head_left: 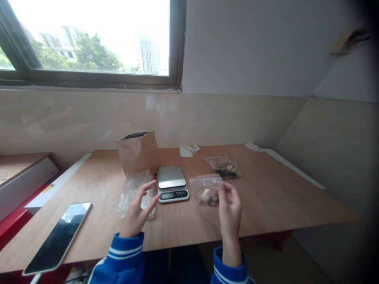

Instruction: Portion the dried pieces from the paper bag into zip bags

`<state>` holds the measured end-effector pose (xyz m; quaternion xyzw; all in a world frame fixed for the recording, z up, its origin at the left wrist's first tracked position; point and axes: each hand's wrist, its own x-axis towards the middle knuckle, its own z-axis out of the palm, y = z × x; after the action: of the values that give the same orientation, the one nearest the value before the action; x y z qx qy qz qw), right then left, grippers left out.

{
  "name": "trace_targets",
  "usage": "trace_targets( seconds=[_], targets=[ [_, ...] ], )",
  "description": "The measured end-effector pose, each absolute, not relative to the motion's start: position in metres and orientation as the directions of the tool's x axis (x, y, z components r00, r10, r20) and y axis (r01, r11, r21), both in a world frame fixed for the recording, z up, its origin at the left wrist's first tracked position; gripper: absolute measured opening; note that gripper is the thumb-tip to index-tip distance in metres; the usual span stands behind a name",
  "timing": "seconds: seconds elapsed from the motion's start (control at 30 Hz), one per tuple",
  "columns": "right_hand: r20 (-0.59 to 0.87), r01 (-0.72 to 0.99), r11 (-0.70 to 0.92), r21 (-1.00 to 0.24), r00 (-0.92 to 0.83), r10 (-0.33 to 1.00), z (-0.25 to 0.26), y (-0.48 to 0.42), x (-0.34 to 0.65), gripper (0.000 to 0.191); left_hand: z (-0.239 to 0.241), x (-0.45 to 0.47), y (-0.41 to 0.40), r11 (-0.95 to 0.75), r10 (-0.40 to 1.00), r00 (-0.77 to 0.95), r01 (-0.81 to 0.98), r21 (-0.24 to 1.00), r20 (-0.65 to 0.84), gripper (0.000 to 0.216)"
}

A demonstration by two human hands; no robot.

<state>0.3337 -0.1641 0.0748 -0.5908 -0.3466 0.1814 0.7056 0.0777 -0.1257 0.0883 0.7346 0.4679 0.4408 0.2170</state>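
Observation:
Between the thumb and fingers of my right hand (pixel 231 205) is the right side of a clear zip bag (pixel 206 190), with pale and dark pieces inside that I cannot name. My left hand (pixel 138 213) holds nothing; its thumb and fingers are spread beside a kitchen scale (pixel 172 183), in front of a pile of clear plastic bags (pixel 134 188). The scale has a bare steel plate and a small display. Behind the held bag, more zip bags (pixel 226 167) with dark and pale pieces lie on the table.
A brown paper pouch (pixel 139 152) stands with its top open behind the plastic bags. On the wooden table (pixel 281 197), a phone (pixel 59 238) with a cable lies at the left. Crumpled white scraps (pixel 192 149) sit along the back, near the wall.

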Motion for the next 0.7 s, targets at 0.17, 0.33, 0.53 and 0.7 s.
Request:
trace_targets(
  seconds=[0.17,0.33,0.53,0.7],
  targets=[
    [0.256,-0.056,0.286,-0.957,0.306,0.917,0.096,-0.169,0.297,0.027,0.084,0.111,-0.145,-0.414,0.893,0.319,0.310,0.856,0.316,0.039],
    [0.357,0.182,0.307,-0.934,0.481,0.801,0.086,-0.162,0.289,0.031,0.078,0.113,-0.150,-0.244,0.941,0.283,0.185,0.952,0.186,0.024],
    [0.304,0.223,0.242,-0.944,0.305,0.903,0.085,-0.166,0.267,0.025,0.083,0.137,-0.159,-0.081,0.988,0.137,0.053,0.995,0.073,0.030],
    [0.227,0.148,0.211,-0.966,0.097,0.969,0.089,-0.172,0.252,0.022,0.083,0.152,-0.163,-0.200,0.964,0.192,0.064,0.978,0.185,0.024]
  ],
)
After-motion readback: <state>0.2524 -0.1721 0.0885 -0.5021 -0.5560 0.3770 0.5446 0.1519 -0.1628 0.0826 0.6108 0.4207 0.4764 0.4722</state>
